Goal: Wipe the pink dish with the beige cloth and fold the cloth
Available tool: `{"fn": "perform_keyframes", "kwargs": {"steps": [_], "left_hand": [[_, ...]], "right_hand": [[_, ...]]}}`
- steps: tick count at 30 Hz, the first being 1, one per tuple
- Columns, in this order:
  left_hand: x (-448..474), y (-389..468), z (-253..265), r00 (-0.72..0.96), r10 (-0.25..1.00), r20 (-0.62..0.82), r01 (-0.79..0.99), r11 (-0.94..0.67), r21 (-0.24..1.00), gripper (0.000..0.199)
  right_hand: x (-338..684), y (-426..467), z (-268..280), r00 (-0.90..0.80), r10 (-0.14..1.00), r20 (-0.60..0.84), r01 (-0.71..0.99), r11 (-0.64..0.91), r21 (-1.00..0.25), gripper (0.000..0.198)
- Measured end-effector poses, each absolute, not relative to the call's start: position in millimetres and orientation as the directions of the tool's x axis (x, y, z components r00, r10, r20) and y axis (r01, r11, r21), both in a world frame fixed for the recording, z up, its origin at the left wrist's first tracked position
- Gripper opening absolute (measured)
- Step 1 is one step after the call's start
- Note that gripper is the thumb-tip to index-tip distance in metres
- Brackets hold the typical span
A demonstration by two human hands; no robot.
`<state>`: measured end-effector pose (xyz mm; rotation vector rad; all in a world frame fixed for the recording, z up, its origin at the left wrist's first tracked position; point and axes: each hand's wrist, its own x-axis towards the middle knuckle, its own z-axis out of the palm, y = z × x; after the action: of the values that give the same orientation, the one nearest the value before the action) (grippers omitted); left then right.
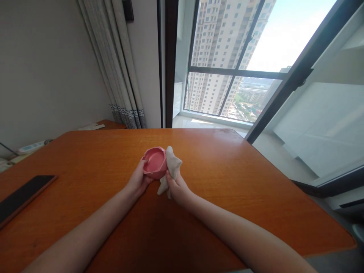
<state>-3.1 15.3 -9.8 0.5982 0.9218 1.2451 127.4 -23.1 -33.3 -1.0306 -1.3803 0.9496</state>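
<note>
My left hand (140, 175) grips a small pink bowl (155, 160) by its left side, the thumb over the rim and fingers underneath. The bowl is tilted so its hollow inside faces me, and nothing shows in it. In my right hand (178, 185) is a bunched whitish cloth (173, 162), pressed against the bowl's right outer side. One end of the cloth sticks up above the fingers and another hangs below the bowl. Both hands are above the middle of the wooden table (216, 178).
A dark, flat, long object with a reddish edge (24, 195) lies at the table's left. Beyond the left edge is a white power strip (32, 147). A grey curtain (113, 57) hangs behind, and a large window (227, 72) stands beyond the far edge.
</note>
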Motion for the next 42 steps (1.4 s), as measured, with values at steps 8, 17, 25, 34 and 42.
{"fn": "perform_keyframes", "kwargs": {"steps": [8,17,25,34,42], "left_hand": [[9,2,-14,0.216,0.975,-0.058,-0.509,0.163,0.846,0.043],[-4,9,-9,0.420,0.877,-0.231,-0.416,0.412,0.811,0.046],[4,9,-10,0.305,0.950,-0.070,-0.560,0.238,0.794,0.046],[-5,8,-4,0.278,0.947,-0.160,-0.265,0.236,0.935,0.051],[4,7,-16,0.186,0.979,-0.082,-0.470,0.162,0.868,0.041]], "right_hand": [[130,-9,-30,0.164,0.958,0.234,-0.106,0.253,-0.962,0.062],[157,6,-25,0.038,0.975,0.217,-0.024,0.218,-0.976,0.035],[148,-3,-26,-0.008,0.941,0.338,-0.007,0.338,-0.941,0.053],[160,5,-28,0.016,0.986,0.167,-0.056,0.168,-0.984,0.040],[153,1,-25,0.031,0.976,0.213,-0.048,0.215,-0.975,0.053]]}}
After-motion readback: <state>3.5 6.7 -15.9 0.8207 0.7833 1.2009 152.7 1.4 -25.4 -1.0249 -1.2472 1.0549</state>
